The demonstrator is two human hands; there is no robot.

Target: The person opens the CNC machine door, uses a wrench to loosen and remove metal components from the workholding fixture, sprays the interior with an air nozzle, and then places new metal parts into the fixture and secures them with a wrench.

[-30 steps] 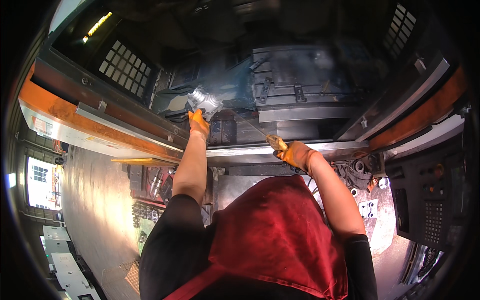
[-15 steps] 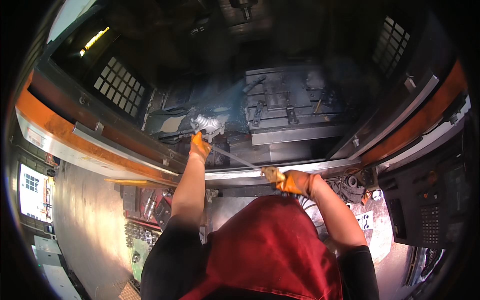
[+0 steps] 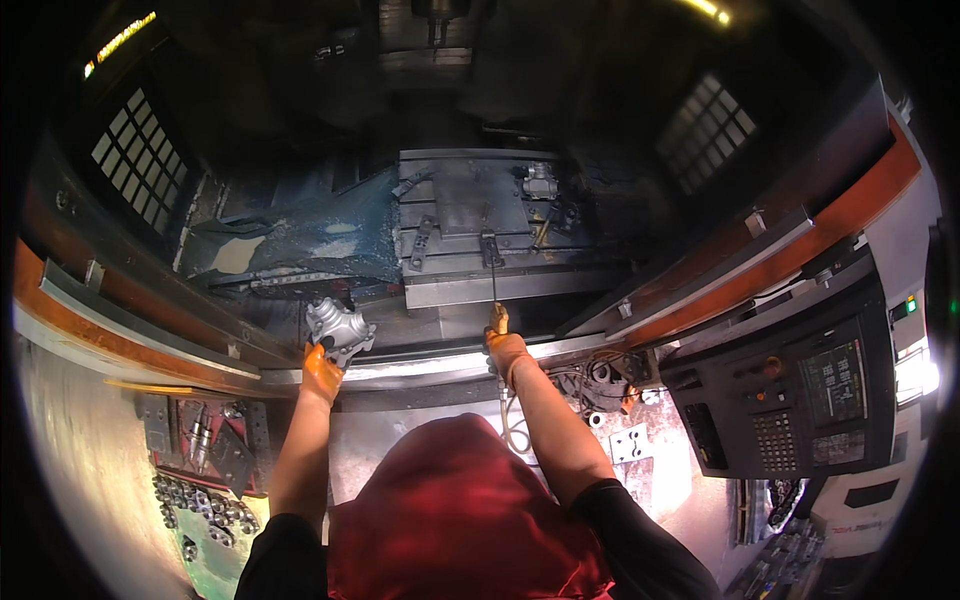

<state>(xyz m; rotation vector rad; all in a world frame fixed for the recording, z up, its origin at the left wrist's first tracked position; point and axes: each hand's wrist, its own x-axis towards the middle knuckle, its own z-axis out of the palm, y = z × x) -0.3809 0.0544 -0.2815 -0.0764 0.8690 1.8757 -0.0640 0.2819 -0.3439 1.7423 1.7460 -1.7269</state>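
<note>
Yellow light strips (image 3: 125,38) glow high at left and right over us, yet the machine bay (image 3: 560,90) lies in deep shadow, its far depths murky. Pale glare washes the floor (image 3: 70,420); a window-white patch (image 3: 915,370) burns out at far right. The metal sill (image 3: 420,370) gleams; orange rails (image 3: 850,205) bow toward a black, curved rim.

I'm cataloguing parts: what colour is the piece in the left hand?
The metal piece is silver-grey, best seen in the head view.

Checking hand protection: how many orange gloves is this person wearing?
2: one on the left hand, gripping a silver metal part; one on the right hand, holding a thin tool.
</note>
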